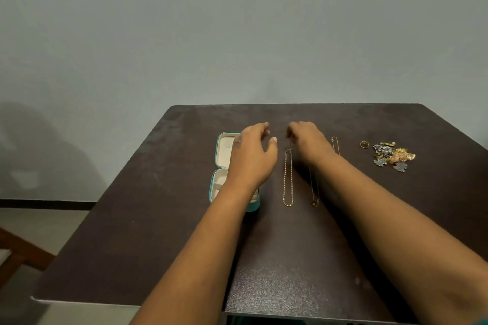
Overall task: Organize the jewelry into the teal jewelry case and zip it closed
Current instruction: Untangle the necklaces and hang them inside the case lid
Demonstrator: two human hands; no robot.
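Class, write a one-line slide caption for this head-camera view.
Both hands, left and right, reach toward the gold chain beside the open teal jewelry case.

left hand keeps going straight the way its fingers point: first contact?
Probably nothing: the left hand points toward the table's far edge, with only bare tabletop ahead. The teal jewelry case lies under and left of it. Height is unclear.

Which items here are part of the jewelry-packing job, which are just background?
Job: teal jewelry case, open; gold chain; thin chain; third chain; gold ring; pile of brooches; left hand; right hand.
Background: table; wooden chair.
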